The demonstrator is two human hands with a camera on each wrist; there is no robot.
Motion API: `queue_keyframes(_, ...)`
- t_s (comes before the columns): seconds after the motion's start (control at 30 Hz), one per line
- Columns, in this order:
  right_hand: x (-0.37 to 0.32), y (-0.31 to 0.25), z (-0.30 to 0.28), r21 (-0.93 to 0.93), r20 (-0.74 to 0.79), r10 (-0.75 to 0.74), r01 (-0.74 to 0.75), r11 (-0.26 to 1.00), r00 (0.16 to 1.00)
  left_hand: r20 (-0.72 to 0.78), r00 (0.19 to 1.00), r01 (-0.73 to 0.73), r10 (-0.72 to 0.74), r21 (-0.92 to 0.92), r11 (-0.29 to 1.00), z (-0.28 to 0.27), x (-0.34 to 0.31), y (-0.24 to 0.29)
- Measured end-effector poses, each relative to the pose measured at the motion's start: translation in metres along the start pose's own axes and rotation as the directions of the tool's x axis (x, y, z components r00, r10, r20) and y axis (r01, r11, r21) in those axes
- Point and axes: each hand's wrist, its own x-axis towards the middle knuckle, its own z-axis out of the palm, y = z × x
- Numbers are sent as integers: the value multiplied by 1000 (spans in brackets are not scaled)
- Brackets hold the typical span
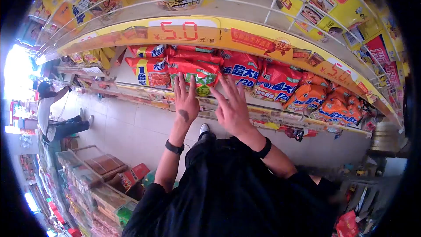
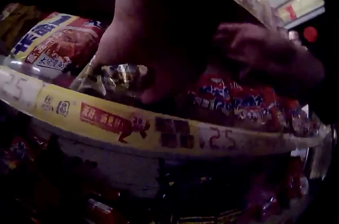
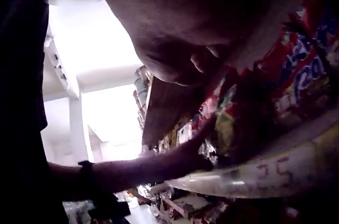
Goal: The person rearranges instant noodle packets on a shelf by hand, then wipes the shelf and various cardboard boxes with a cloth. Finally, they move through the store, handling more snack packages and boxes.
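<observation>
On the shelf lies a red instant noodle packet [image 1: 205,69] with green lettering and a round green mark. My left hand [image 1: 186,101] rests its straight fingers over the left part of that packet's front. At its right edge, my right hand [image 1: 232,112] has its fingers extended and spread. In the left wrist view a crinkled shiny wrapper [image 2: 124,76] shows right at the left hand [image 2: 114,44], in dim light. The right wrist view shows the right hand [image 3: 169,49] from close by, with red packets beyond; most of its fingers are hidden there.
More red packets [image 1: 280,83] and orange packets [image 1: 337,107] line the shelf to the right, and red-and-white packets [image 1: 153,71] to the left. A yellow price strip [image 1: 210,33] and wire rail run above. Another person [image 1: 55,109] stands in the aisle at left, near stacked boxes [image 1: 105,164].
</observation>
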Motion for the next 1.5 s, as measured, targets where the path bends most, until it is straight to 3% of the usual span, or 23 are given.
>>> queue_keyframes(0.07, 24, -10, 3, 33, -26, -98, 99, 995, 995, -87, 996, 20, -15, 55, 998, 13, 1, 1)
queue_keyframes(0.13, 47, -10, 18, -37, 23, -98, 98, 994, 995, -84, 996, 26, -21, 50, 998, 5, 2, 5)
queue_keyframes(0.27, 67, 4, 67, -81, -37, -46, 43, 996, 998, -9, 1000, -1, 1, -25, 1000, -17, -7, -1)
queue_keyframes(0.33, 71, 3, 70, -72, -48, -44, 40, 997, 998, 18, 999, 36, -34, -158, 987, -29, -11, -2)
queue_keyframes(0.4, 70, 2, 68, -124, 1, -23, 23, 992, 1000, -45, 999, 22, -29, -164, 986, -39, -11, 1)
queue_keyframes(0.5, 69, 6, 61, -131, 26, -61, 64, 989, 998, -267, 963, -66, 23, -153, 986, -43, -2, 0)
queue_keyframes(0.6, 62, 8, 45, 32, 53, -100, 98, 995, 994, -333, 942, -79, 39, -110, 991, -38, 20, 3)
queue_keyframes(0.7, 54, 3, 7, -70, -30, -81, 79, 994, 996, -289, 955, -84, 70, -37, 996, -7, 40, -7)
queue_keyframes(0.73, 50, 9, 2, -80, -33, -70, 67, 995, 997, -249, 967, -55, 53, 2, 999, 3, 44, -9)
queue_keyframes(0.8, 42, 23, -7, -98, -139, 83, -97, 990, 987, -260, 963, -63, 64, 13, 998, 13, 47, -13)
queue_keyframes(0.83, 38, 33, -5, -200, -171, 150, -184, 962, 974, -273, 960, -57, 62, 23, 998, 14, 46, -13)
queue_keyframes(1.0, 25, 81, 19, -349, -82, 233, -247, 904, 969, -272, 961, -53, 55, 13, 998, 13, 46, -13)
queue_keyframes(1.07, 22, 86, 30, -311, -199, 157, -214, 926, 967, -266, 962, -66, 65, 3, 998, 11, 45, -10)
queue_keyframes(1.2, 24, 84, 23, -213, -244, 176, -229, 950, 954, -321, 942, -103, 93, -17, 994, 8, 43, -8)
queue_keyframes(1.3, 20, 78, 16, -180, -229, 159, -202, 963, 960, -285, 957, -42, 51, 39, 998, -2, 34, -7)
queue_keyframes(1.43, 22, 42, -13, -279, -126, 190, -219, 935, 974, -350, 930, -105, 109, 30, 994, -12, 17, -11)
queue_keyframes(1.5, 23, 22, -16, 23, -205, 130, -128, 992, 970, -431, 891, -149, 143, 20, 989, -14, 5, -12)
